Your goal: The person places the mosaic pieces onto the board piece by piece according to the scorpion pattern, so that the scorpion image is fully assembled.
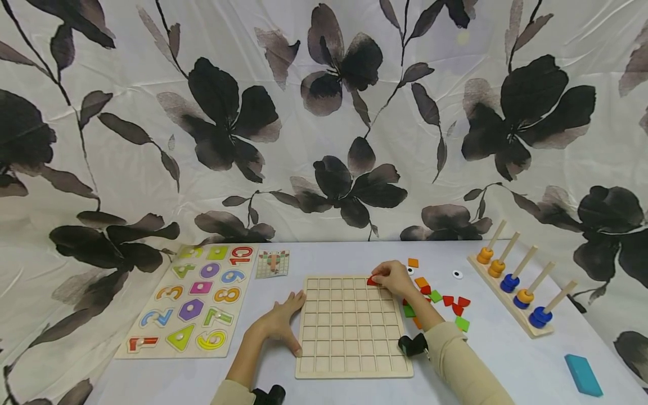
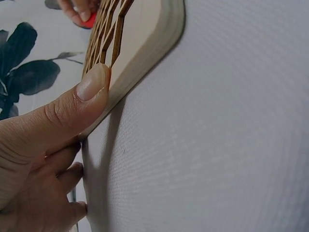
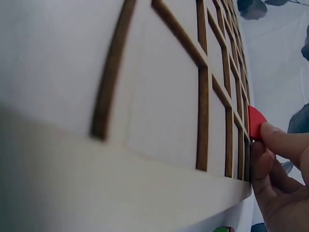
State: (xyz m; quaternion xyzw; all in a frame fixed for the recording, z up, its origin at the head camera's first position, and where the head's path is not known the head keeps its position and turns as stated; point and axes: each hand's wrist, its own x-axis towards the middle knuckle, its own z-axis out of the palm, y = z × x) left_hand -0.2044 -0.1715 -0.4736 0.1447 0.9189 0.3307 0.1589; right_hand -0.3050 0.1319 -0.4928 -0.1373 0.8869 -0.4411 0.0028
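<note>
A wooden grid board (image 1: 354,369) with square recesses lies in front of me. My left hand (image 1: 277,322) rests along its left edge with the fingers spread, and in the left wrist view the thumb (image 2: 72,104) lies against the board's rim. At the far edge of the grid, toward the right, my right hand (image 1: 396,278) pinches a small red piece (image 1: 372,281) between thumb and fingertips. The right wrist view shows this red piece (image 3: 257,123) with a curved side, right at the grid's top row.
Loose orange, green, red and white pieces (image 1: 448,301) lie right of the board. Beyond them stands a peg rack (image 1: 508,295) with orange and blue rings; a teal block (image 1: 584,375) lies nearer. To the left are a number puzzle board (image 1: 169,323) and a small pattern card (image 1: 272,264).
</note>
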